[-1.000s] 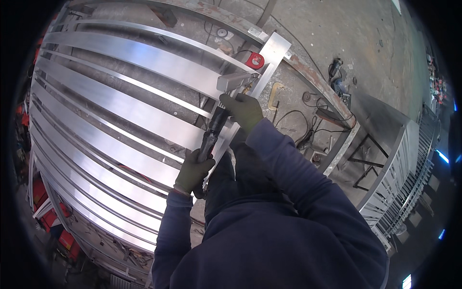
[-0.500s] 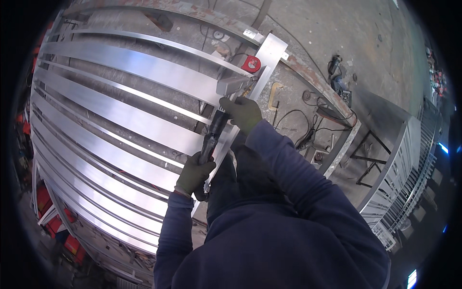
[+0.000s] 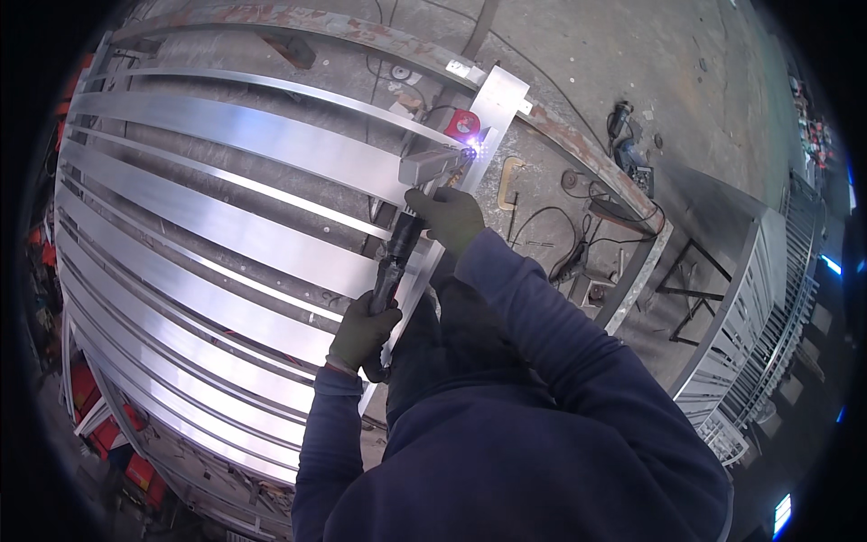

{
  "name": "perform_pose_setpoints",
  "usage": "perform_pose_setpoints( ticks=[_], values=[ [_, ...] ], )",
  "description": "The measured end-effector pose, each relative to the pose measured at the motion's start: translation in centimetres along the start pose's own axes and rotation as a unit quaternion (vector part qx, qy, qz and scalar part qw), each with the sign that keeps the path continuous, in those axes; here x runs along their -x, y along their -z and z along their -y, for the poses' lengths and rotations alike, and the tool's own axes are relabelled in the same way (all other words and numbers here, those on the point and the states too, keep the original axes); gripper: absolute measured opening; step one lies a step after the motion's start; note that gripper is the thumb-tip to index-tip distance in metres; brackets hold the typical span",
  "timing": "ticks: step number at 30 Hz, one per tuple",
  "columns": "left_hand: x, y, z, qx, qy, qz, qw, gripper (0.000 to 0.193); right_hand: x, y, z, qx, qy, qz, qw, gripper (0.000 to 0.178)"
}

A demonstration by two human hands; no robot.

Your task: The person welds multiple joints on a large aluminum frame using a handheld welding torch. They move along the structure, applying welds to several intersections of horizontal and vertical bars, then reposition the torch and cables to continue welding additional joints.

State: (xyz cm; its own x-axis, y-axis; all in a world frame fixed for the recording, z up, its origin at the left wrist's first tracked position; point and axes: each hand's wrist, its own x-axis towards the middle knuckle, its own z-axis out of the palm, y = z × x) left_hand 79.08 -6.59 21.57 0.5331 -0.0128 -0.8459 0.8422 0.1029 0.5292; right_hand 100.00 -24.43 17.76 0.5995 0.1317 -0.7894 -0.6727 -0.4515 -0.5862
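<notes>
A black welding gun [image 3: 395, 253] slants across the right end of a slatted metal panel [image 3: 244, 203]. My gloved left hand [image 3: 361, 332] is wrapped round its rear, and my gloved right hand [image 3: 452, 217] is closed round it farther forward. Ahead of the right hand is a grey block-shaped part [image 3: 424, 167]; how it joins the gun cannot be made out. A bright violet-white spark [image 3: 475, 146] glows where a slat meets the end rail [image 3: 495, 113]. Right beside the spark sits a red tape measure [image 3: 463, 126].
The panel lies on a rusty steel frame [image 3: 388, 43]. To the right are a yellowish C-clamp [image 3: 508, 185], black cables [image 3: 569, 244] and a power tool [image 3: 623, 135] on the floor. Another slatted panel [image 3: 731, 334] stands farther right. Red items [image 3: 86, 388] lie at lower left.
A bright spark has appeared at the joint by the tape measure. The view has shifted slightly; both hands keep their hold on the welding gun.
</notes>
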Motion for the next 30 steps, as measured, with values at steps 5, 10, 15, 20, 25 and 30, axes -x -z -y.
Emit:
perform_pose_setpoints(
  ticks=[5,10,15,20,25,30],
  values=[
    [0.3,0.0,0.1,-0.002,-0.005,-0.005,1.0,0.027,0.2,-0.2,-0.1,0.004,0.007,-0.001,1.0,0.056],
    [0.3,0.7,0.5,-0.011,0.007,0.01,1.0,0.035,0.5,-0.4,0.1,0.014,0.0,0.003,1.0,0.056],
    [0.8,0.3,0.3,-0.013,-0.016,-0.005,1.0,0.027,0.3,-0.4,-0.7,-0.002,0.004,0.013,1.0,0.057],
    [1.5,0.1,0.2,-0.015,-0.017,-0.014,1.0,0.028,0.8,-0.7,-0.6,-0.025,-0.003,0.016,1.0,0.058],
    [1.6,0.6,1.2,-0.023,-0.008,-0.014,1.0,0.033,1.1,-1.0,-1.0,-0.036,0.0,0.02,0.999,0.058],
    [3.0,0.8,1.3,-0.034,0.014,-0.019,0.999,0.038,3.0,-0.9,-1.0,-0.053,-0.009,0.052,0.997,0.056]
  ],
)
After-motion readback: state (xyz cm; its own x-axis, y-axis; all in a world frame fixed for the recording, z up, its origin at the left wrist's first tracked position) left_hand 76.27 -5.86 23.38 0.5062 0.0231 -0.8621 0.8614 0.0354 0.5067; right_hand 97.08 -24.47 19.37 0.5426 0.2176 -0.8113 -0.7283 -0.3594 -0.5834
